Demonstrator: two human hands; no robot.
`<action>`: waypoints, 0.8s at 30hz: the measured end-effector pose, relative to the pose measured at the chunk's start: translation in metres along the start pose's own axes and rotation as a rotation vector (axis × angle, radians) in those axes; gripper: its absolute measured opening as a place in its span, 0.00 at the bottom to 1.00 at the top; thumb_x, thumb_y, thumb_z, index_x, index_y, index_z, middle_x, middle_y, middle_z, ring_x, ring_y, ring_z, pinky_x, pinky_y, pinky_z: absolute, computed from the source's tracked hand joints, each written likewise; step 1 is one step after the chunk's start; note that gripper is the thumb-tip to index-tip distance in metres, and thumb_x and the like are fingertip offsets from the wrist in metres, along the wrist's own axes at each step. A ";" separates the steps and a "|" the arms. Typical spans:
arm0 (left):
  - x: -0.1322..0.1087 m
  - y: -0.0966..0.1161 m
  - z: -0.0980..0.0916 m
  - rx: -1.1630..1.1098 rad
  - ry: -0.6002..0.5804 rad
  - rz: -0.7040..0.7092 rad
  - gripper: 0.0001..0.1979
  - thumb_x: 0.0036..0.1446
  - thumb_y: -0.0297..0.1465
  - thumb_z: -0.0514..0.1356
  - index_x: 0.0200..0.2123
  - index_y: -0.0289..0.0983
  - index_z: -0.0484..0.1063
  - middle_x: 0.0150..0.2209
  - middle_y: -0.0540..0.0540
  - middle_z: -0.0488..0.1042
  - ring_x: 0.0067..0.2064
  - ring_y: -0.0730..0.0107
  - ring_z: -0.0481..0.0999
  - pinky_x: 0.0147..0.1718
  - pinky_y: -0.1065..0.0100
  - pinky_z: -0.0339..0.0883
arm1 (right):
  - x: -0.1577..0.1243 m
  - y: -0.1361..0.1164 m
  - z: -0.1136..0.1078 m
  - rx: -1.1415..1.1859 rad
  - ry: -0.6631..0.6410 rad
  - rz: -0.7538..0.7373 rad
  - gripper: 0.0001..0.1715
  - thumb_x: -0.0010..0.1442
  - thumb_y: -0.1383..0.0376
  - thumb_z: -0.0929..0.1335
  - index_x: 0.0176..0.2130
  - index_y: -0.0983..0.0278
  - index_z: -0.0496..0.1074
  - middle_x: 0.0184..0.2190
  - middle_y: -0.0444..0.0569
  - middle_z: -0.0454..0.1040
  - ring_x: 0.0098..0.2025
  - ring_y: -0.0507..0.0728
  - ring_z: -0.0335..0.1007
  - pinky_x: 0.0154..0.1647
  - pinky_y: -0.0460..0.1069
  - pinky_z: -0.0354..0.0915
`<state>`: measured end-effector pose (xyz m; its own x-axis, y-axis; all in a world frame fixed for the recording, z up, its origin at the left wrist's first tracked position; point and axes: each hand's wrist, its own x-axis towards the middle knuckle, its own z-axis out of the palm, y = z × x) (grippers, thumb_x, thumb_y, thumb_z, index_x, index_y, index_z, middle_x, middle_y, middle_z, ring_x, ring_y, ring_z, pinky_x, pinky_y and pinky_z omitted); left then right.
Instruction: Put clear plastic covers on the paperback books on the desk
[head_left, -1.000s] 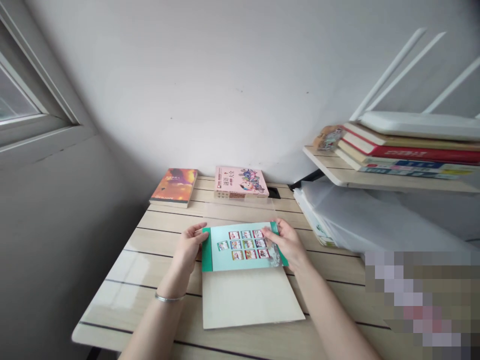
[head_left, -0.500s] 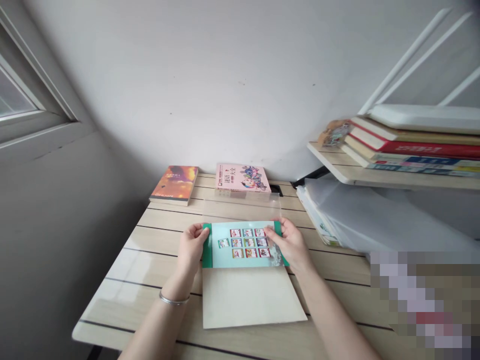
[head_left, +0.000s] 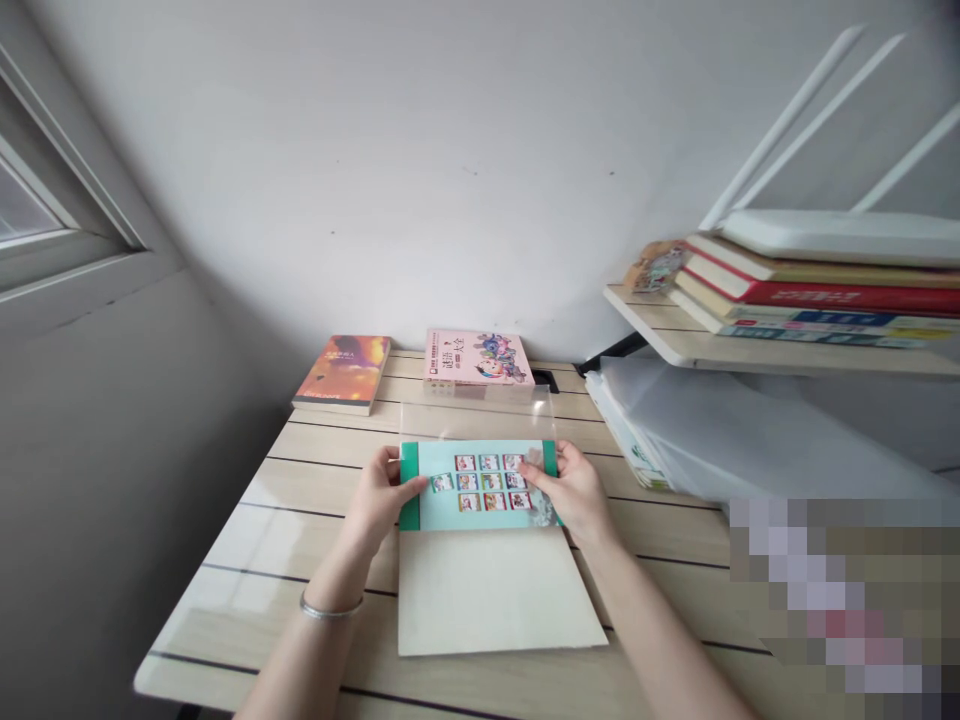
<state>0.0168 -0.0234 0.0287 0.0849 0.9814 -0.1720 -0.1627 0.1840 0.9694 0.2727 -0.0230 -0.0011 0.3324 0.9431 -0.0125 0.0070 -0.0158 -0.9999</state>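
Observation:
A thin teal book (head_left: pixel 480 485) with a green spine and rows of small pictures lies on the wooden desk (head_left: pixel 315 480), inside a clear plastic sleeve (head_left: pixel 476 420) that sticks out beyond its far edge. A blank beige sheet (head_left: pixel 491 590) covers its near half. My left hand (head_left: pixel 379 497) pinches the book's left edge, thumb on top. At the right edge my right hand (head_left: pixel 566 490) grips the book, fingers laid on the cover.
An orange book (head_left: pixel 343 372) and a pink book (head_left: pixel 477 360) lie at the desk's far edge by the wall. A pile of plastic-covered sheets (head_left: pixel 720 430) sits to the right. Above it a shelf (head_left: pixel 750 355) holds stacked books (head_left: pixel 817 295).
The teal book has slid slightly away from me, with less of it showing above the beige sheet. Both hands stay on its edges.

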 end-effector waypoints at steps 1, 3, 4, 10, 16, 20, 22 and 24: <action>0.001 -0.001 0.001 0.000 0.026 -0.004 0.25 0.34 0.38 0.73 0.33 0.36 0.66 0.29 0.46 0.78 0.29 0.68 0.76 0.30 0.69 0.67 | 0.001 0.001 0.000 -0.005 0.005 -0.005 0.33 0.33 0.54 0.79 0.36 0.61 0.66 0.28 0.46 0.78 0.29 0.58 0.76 0.33 0.52 0.71; 0.001 -0.004 0.005 0.004 0.081 -0.006 0.24 0.34 0.39 0.73 0.32 0.36 0.66 0.28 0.46 0.78 0.28 0.67 0.76 0.28 0.70 0.67 | 0.002 0.003 0.001 -0.002 0.003 0.000 0.32 0.35 0.54 0.79 0.36 0.61 0.67 0.30 0.47 0.79 0.31 0.59 0.76 0.35 0.52 0.71; 0.001 -0.005 0.007 0.007 0.104 -0.002 0.24 0.34 0.39 0.72 0.32 0.37 0.66 0.28 0.46 0.78 0.28 0.67 0.76 0.27 0.70 0.67 | 0.002 0.003 0.001 0.005 0.000 0.005 0.32 0.35 0.54 0.79 0.36 0.62 0.67 0.30 0.48 0.79 0.31 0.59 0.76 0.35 0.52 0.71; 0.001 -0.010 0.013 0.027 0.175 0.062 0.20 0.40 0.41 0.69 0.32 0.37 0.66 0.30 0.46 0.78 0.30 0.68 0.77 0.27 0.72 0.66 | -0.001 -0.011 -0.007 0.040 -0.143 0.033 0.30 0.36 0.55 0.79 0.36 0.62 0.68 0.30 0.46 0.77 0.32 0.56 0.74 0.33 0.49 0.69; 0.001 -0.015 0.013 0.067 0.195 0.110 0.16 0.46 0.39 0.66 0.33 0.37 0.67 0.30 0.47 0.77 0.32 0.67 0.76 0.29 0.71 0.67 | -0.002 -0.022 -0.017 0.036 -0.291 0.099 0.28 0.35 0.56 0.79 0.34 0.63 0.70 0.28 0.45 0.77 0.31 0.55 0.73 0.34 0.49 0.68; 0.003 -0.017 0.013 0.092 0.205 0.129 0.15 0.48 0.39 0.64 0.33 0.37 0.66 0.31 0.46 0.77 0.32 0.68 0.76 0.29 0.71 0.66 | 0.000 -0.016 -0.011 0.079 -0.206 0.116 0.31 0.32 0.55 0.79 0.35 0.64 0.70 0.30 0.47 0.78 0.31 0.56 0.74 0.36 0.51 0.69; 0.004 -0.018 0.013 0.112 0.227 0.139 0.15 0.48 0.40 0.64 0.33 0.37 0.66 0.31 0.46 0.76 0.32 0.68 0.75 0.29 0.70 0.66 | 0.001 -0.011 -0.009 0.067 -0.184 0.084 0.30 0.34 0.54 0.79 0.34 0.64 0.70 0.29 0.47 0.78 0.31 0.57 0.74 0.36 0.51 0.69; 0.005 -0.018 0.013 0.129 0.252 0.151 0.16 0.48 0.41 0.63 0.32 0.37 0.66 0.29 0.47 0.75 0.31 0.68 0.74 0.28 0.70 0.65 | 0.002 -0.005 -0.008 0.034 -0.170 0.040 0.27 0.37 0.52 0.78 0.33 0.64 0.70 0.29 0.48 0.78 0.30 0.57 0.74 0.33 0.50 0.69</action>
<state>0.0327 -0.0225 0.0124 -0.1799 0.9826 -0.0470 -0.0277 0.0427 0.9987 0.2811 -0.0242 0.0040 0.1675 0.9845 -0.0513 -0.0361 -0.0459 -0.9983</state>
